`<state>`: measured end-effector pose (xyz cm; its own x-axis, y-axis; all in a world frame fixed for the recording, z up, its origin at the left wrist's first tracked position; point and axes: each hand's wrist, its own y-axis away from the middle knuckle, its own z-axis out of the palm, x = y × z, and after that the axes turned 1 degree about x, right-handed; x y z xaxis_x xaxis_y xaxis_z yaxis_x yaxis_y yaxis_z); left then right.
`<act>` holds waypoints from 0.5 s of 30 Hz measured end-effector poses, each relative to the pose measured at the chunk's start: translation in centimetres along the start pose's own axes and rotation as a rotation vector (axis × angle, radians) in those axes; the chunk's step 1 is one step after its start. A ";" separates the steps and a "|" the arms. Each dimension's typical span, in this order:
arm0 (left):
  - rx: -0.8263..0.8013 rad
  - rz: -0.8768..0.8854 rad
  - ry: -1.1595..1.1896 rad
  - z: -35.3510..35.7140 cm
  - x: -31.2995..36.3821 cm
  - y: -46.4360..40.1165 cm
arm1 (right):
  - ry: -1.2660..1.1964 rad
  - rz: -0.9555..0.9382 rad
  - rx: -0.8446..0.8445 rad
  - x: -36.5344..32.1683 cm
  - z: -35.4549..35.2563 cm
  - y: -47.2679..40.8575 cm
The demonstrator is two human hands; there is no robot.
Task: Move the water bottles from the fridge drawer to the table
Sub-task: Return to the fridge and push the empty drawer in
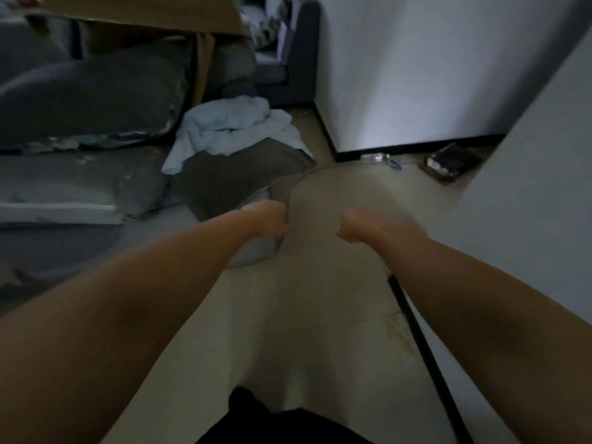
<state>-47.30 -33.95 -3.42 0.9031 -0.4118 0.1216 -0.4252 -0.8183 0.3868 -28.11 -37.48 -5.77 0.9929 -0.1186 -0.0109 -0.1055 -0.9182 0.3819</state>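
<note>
**A:** Where are the water bottles? I see no fridge, no drawer and no table in this dim room.

**B:** None of them shows. Both bare arms reach forward over the pale floor [304, 315]. The left hand [267, 219] sits at about eleven o'clock from the frame's centre, the right hand [365, 227] at about one o'clock, near each other but apart.

**A:** Are they carrying anything?

**B:** Both have the fingers curled under, and I see nothing in either, though the blur and the angle hide the palms. I judge them closed and empty, but can't swear to it.

**A:** So what could go wrong?

**B:** Mostly footing. The light is poor and the floor is cluttered: a pale blue cloth [230, 129] heaped on a grey-brown cushion [237, 177] at eleven o'clock, more grey cushions [89, 100] towards nine o'clock, and small litter [381, 159] beside a dark flat object [453, 163] by the baseboard at one o'clock.

**A:** And the curved line ahead?

**B:** A thin arc [307, 176] at twelve o'clock. I can't tell what it is. If it's a loose cord or an edge, a foot could catch it.

**A:** Anything for the task itself?

**B:** Later, with full hands, that clutter makes a stumble and a dropped bottle likelier.
</note>
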 end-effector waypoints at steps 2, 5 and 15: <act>0.002 -0.065 0.027 -0.4 -5.0 0.6 | 0.015 -0.064 -0.043 -5.1 -0.9 -2.2; 0.009 -0.157 0.068 -0.7 -11.9 1.4 | 0.044 -0.143 -0.111 -12.1 -2.0 -5.3; 0.136 -0.512 0.297 0.7 -30.0 8.3 | 0.251 -0.418 -0.193 -32.2 -4.9 -10.0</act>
<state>-77.96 -28.72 -4.52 0.9646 0.1614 0.2086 0.0815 -0.9346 0.3461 -58.73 -22.68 -4.74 0.9332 0.3590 0.0142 0.2912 -0.7788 0.5557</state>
